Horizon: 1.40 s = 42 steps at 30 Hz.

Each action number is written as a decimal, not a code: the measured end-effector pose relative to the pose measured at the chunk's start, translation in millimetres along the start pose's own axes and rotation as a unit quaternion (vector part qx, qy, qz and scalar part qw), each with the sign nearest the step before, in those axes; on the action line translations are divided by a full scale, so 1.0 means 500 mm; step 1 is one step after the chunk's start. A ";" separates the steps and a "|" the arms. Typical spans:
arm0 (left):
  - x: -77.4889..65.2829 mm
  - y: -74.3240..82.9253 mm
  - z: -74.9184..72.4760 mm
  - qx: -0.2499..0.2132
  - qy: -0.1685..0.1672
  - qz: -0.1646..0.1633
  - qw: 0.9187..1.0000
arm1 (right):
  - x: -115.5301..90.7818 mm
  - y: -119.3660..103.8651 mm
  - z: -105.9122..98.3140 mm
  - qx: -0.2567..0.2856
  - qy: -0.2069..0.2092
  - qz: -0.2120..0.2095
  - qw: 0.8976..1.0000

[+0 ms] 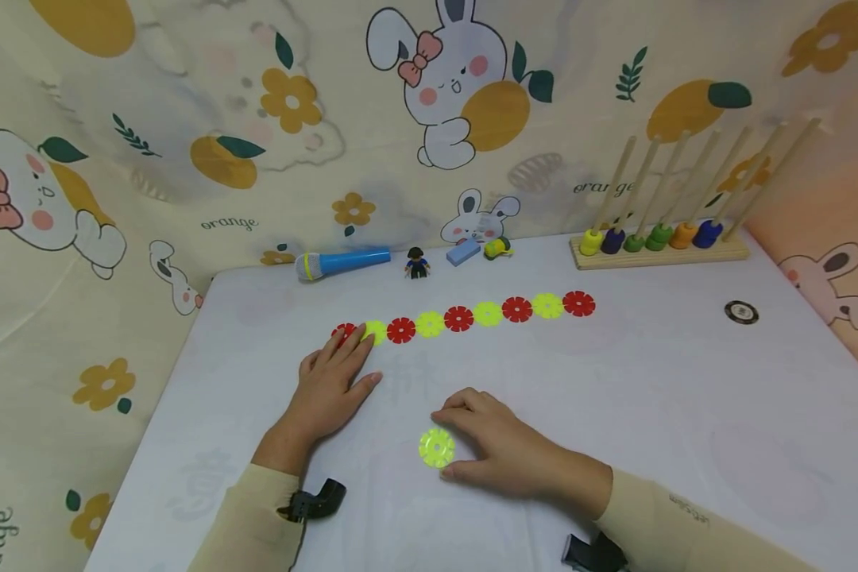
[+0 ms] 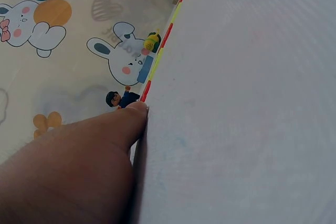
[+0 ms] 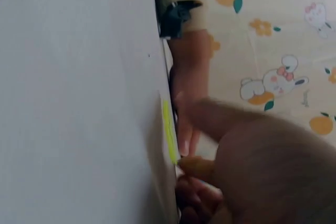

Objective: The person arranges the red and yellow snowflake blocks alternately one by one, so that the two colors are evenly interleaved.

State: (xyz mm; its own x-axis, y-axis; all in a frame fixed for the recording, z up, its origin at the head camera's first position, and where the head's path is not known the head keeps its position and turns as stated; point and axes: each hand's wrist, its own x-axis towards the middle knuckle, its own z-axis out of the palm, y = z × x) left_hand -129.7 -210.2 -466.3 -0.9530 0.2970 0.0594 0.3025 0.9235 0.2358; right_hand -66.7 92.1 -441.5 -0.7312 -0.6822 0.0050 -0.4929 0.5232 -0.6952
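Note:
In the head view my left hand (image 1: 334,389) lies palm down at the left end of a row of flat flower-shaped discs. Its straight fingertips cover parts of a red disc (image 1: 345,330) and a yellow-green disc (image 1: 376,332). My right hand (image 1: 496,441) is lower on the table, thumb and forefinger spread on either side of a single yellow-green disc (image 1: 437,448). That disc lies flat, with small gaps showing between it and both fingertips. The right wrist view shows the same disc (image 3: 169,132) edge-on beside the blurred right hand (image 3: 257,161).
The row alternates red and yellow-green, ending at a red disc (image 1: 579,303). Behind it lie a blue toy microphone (image 1: 350,260), a small figure (image 1: 417,263), a blue block (image 1: 463,252) and a yellow-green toy (image 1: 498,248). A wooden peg rack (image 1: 661,258) and a black round token (image 1: 741,312) are at right.

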 end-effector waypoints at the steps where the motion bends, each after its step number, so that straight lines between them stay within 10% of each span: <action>1: 0.000 0.000 0.000 -0.002 0.001 0.001 1.000 | 0.001 -0.003 0.004 -0.020 0.008 -0.001 1.000; 10: 0.000 0.002 -0.003 -0.007 0.000 0.002 1.000 | 0.000 -0.007 -0.003 0.076 0.020 0.020 0.997; 22: 0.002 -0.003 0.002 -0.003 -0.002 -0.001 1.000 | -0.011 0.091 -0.142 0.225 0.124 0.126 0.958; 36: 0.001 0.001 0.000 -0.006 0.001 -0.002 1.000 | -0.117 0.303 -0.311 0.156 0.345 0.323 0.868; 42: 0.001 0.002 -0.001 -0.002 -0.004 -0.006 1.000 | -0.118 0.306 -0.322 0.037 0.303 0.320 0.897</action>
State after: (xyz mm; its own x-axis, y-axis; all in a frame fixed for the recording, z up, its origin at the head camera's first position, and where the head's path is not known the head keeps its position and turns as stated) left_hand -129.9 -209.4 -465.6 -0.9564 0.2881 0.0488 0.2912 0.9260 0.2404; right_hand -175.2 294.7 -432.5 -0.9864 0.1603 -0.0370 0.1346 0.6576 -0.7412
